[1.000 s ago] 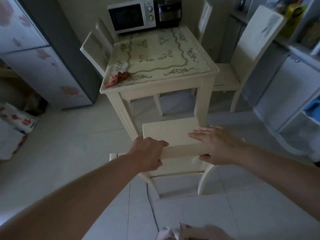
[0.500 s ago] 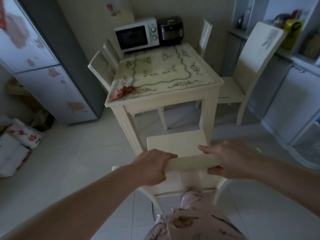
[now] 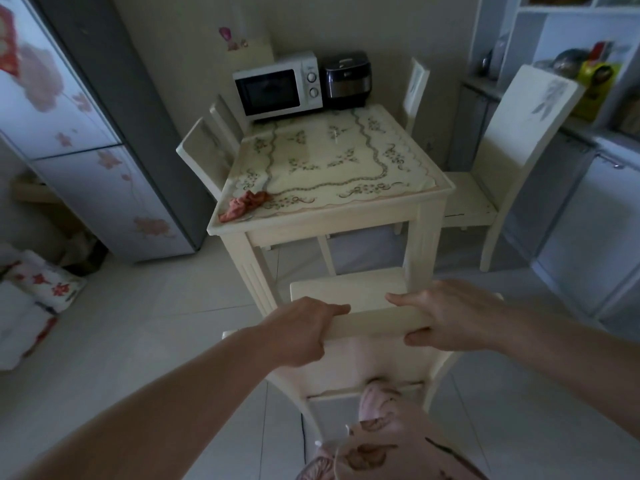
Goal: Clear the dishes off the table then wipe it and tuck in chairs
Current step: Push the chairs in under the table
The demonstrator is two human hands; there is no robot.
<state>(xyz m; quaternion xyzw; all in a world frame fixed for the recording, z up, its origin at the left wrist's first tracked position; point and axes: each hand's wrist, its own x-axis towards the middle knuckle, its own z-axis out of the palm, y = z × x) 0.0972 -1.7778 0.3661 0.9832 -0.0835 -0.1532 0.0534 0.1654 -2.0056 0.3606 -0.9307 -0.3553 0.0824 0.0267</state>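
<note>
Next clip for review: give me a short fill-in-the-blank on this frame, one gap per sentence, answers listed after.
1. The left hand and the right hand grip the ____ rail of the chair.
2. The crumpled red cloth lies on the near-____ corner of the table.
3. The rice cooker stands to the ____ of the microwave.

Missing words: top; left; right

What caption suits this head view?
Left hand and right hand grip a chair's top rail before the table bearing a red cloth.
</note>
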